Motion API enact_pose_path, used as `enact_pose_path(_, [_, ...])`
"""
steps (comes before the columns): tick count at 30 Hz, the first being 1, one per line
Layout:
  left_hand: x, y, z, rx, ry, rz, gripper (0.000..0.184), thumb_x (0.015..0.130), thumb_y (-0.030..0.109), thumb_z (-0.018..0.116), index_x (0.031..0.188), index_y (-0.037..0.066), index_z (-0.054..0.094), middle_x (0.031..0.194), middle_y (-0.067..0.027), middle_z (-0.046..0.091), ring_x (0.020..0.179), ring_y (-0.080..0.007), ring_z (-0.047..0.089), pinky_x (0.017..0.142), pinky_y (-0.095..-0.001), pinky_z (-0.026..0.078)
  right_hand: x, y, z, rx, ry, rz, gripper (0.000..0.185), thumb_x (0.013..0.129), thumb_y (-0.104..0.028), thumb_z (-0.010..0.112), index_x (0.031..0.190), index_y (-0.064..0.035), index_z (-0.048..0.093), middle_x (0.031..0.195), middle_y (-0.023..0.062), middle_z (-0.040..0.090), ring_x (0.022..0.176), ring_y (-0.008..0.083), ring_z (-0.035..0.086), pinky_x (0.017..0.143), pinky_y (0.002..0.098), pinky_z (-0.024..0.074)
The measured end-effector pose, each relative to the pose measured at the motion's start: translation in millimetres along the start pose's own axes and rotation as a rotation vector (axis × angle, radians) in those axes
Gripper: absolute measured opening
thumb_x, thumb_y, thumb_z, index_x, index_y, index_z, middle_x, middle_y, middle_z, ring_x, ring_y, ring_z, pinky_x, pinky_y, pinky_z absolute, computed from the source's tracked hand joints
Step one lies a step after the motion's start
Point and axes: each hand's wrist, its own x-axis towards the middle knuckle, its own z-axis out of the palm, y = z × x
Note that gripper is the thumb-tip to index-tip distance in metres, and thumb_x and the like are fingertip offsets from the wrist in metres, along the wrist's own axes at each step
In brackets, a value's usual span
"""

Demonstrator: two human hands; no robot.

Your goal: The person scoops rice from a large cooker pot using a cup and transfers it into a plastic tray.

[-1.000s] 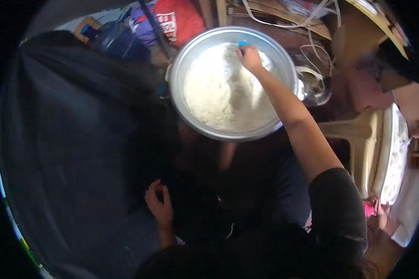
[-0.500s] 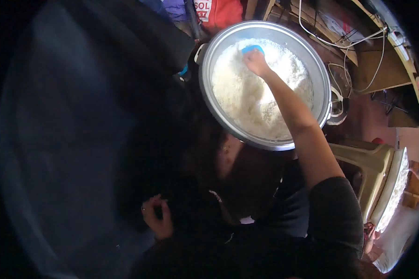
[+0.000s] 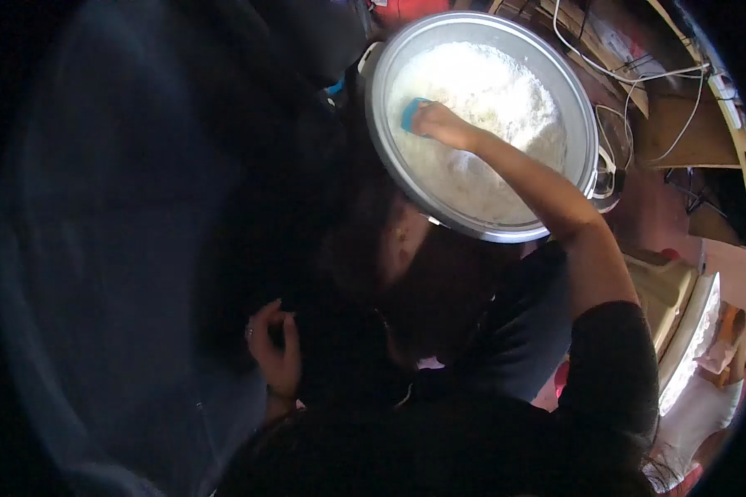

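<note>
A large round metal pot (image 3: 379, 108) holds a white, grainy or powdery mass (image 3: 506, 91). Inside it, near the left wall, my right hand (image 3: 443, 126) is closed on a blue tool (image 3: 409, 114), whose lower part is hidden in or against the white mass. My left hand (image 3: 275, 348) hangs over my dark clothing at the lower middle, away from the pot. Its fingers are curved and apart from the thumb, with nothing between them.
Dark cloth (image 3: 108, 207) fills the left side. White cables (image 3: 667, 74) and cardboard (image 3: 688, 132) lie at the upper right. At the right a beige chair (image 3: 659, 294) stands beside a tray of white stuff (image 3: 690, 356), where another person's arm (image 3: 736, 352) shows.
My right hand has moved with the blue tool from the pot's far side to its left side. The view has shifted, and the other person's arm now reaches over the tray.
</note>
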Motion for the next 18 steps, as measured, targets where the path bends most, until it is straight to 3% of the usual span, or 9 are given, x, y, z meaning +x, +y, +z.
enact_pose_path(4, [1.3, 8.1, 7.2, -0.008, 0.011, 0.045, 0.025, 0.082, 0.008, 0.058, 0.107, 0.004, 0.056, 0.08, -0.005, 0.062, 0.08, -0.0192, 0.054, 0.085, -0.0344, 0.036, -16.3, -14.7, 6.2, 0.01, -0.015, -0.073, 0.024, 0.076, -0.016, 0.048, 0.06, -0.0012, 0.057, 0.062, 0.0118, 0.056, 0.065, 0.0273, 0.053, 0.103, 0.0378, 0.0269])
enact_pose_path(7, [3.1, 11.6, 8.8, -0.01, -0.003, 0.049, 0.027, 0.081, 0.008, 0.058, 0.109, 0.004, 0.055, 0.08, -0.0047, 0.062, 0.082, -0.0197, 0.055, 0.086, -0.0345, 0.036, -23.1, -25.1, 6.4, 0.008, -0.146, -0.088, 0.026, 0.076, -0.019, 0.05, 0.06, -0.0003, 0.057, 0.059, 0.0127, 0.055, 0.064, 0.0277, 0.051, 0.102, 0.0365, 0.0287])
enact_pose_path(10, [3.2, 8.8, 10.5, 0.005, -0.017, 0.063, 0.029, 0.081, 0.008, 0.058, 0.11, 0.005, 0.054, 0.08, -0.0044, 0.062, 0.083, -0.0196, 0.055, 0.087, -0.0348, 0.036, -28.7, -29.6, 6.3, 0.042, -0.219, -0.022, 0.028, 0.076, -0.022, 0.051, 0.06, 0.0008, 0.056, 0.059, 0.0143, 0.053, 0.064, 0.0274, 0.049, 0.097, 0.0349, 0.0325])
enact_pose_path(16, [2.4, 10.8, 16.9, -0.007, 0.006, 0.047, 0.028, 0.082, 0.009, 0.058, 0.11, 0.005, 0.054, 0.078, -0.0042, 0.061, 0.082, -0.0187, 0.055, 0.088, -0.0351, 0.036, -49.8, -44.9, -2.8, 0.03, -0.308, -0.142, 0.03, 0.076, -0.021, 0.05, 0.059, 0.0027, 0.055, 0.056, 0.0173, 0.048, 0.06, 0.0288, 0.047, 0.08, 0.0382, 0.0382])
enact_pose_path(18, [3.1, 14.7, 18.4, -0.011, 0.005, 0.05, 0.028, 0.082, 0.008, 0.058, 0.109, 0.004, 0.054, 0.078, -0.0041, 0.061, 0.08, -0.0185, 0.055, 0.087, -0.035, 0.037, -63.6, -50.7, -10.7, -0.022, -0.401, 0.005, 0.029, 0.078, -0.023, 0.048, 0.062, 0.001, 0.054, 0.061, 0.0148, 0.05, 0.066, 0.0289, 0.05, 0.087, 0.0414, 0.0362])
